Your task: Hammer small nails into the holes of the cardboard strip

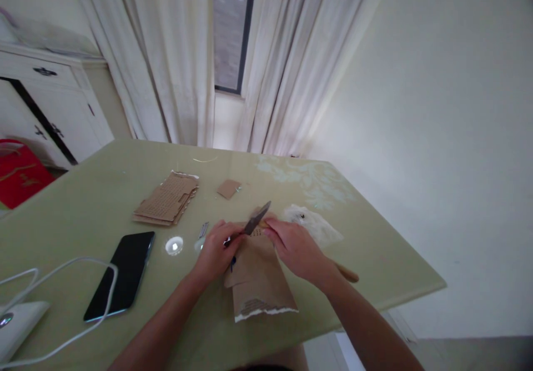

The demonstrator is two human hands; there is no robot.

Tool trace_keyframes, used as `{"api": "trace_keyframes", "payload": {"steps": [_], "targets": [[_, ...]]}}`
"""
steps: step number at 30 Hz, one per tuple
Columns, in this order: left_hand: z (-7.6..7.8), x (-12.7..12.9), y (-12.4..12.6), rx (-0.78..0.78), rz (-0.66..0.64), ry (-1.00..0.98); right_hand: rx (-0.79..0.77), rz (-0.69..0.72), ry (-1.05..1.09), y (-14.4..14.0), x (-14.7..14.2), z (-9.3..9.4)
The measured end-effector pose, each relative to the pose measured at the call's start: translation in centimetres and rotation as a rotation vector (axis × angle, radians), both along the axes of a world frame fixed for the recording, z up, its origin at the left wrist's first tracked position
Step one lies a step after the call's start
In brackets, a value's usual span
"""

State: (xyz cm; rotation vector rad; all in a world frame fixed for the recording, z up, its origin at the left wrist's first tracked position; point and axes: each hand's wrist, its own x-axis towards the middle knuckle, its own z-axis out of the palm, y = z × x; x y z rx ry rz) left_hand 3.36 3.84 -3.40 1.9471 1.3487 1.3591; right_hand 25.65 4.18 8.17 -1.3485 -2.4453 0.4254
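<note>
My left hand [217, 251] grips a craft knife [255, 221] whose dark blade points up and to the right. My right hand [293, 247] pinches a small wooden piece at the blade's tip. Both hands hover over a torn brown paper envelope [259, 282] that lies flat on the pale green table [375, 249]. What exactly sits between my right fingers is mostly hidden.
A stack of laser-cut wooden sheets [167, 199] and a small brown square [229, 188] lie farther back. A black phone [123, 274], a white cable [62, 282], a small round disc [174, 245] and a clear plastic bag [311, 224] lie around. A red bag [19, 174] stands left.
</note>
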Motion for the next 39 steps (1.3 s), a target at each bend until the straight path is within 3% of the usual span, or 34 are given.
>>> {"api": "trace_keyframes", "payload": {"steps": [3,7,12,18,25,28,34,37,39], "targets": [[-0.1,0.0,0.1,0.001,-0.007,-0.003,0.031,-0.033,-0.100,-0.3,-0.4,0.1],[-0.3,0.0,0.2,-0.003,-0.004,-0.017,0.093,-0.088,0.026,-0.5,-0.7,0.3],[-0.4,0.0,0.2,-0.003,-0.025,-0.034,0.033,-0.046,-0.121,-0.7,-1.0,-0.9],[-0.3,-0.4,0.0,-0.060,-0.074,-0.051,0.097,-0.115,-0.014,-0.8,-0.8,-0.7],[-0.3,-1.0,-0.4,-0.118,-0.086,-0.025,0.003,-0.065,-0.163,-0.6,-1.2,-2.4],[-0.2,-1.1,-0.5,-0.130,-0.096,-0.015,0.023,-0.104,-0.088,-0.5,-1.2,-2.5],[-0.1,-0.8,-0.6,-0.136,-0.088,-0.026,-0.072,-0.004,0.092,0.5,-0.5,-3.0],[-0.4,-1.3,0.0,-0.158,-0.052,-0.069,-0.301,-0.040,0.428,2.2,0.9,-3.7],[-0.9,-2.5,0.8,-0.233,0.087,-0.057,-0.558,-0.043,0.747,3.5,2.1,-4.4]]}}
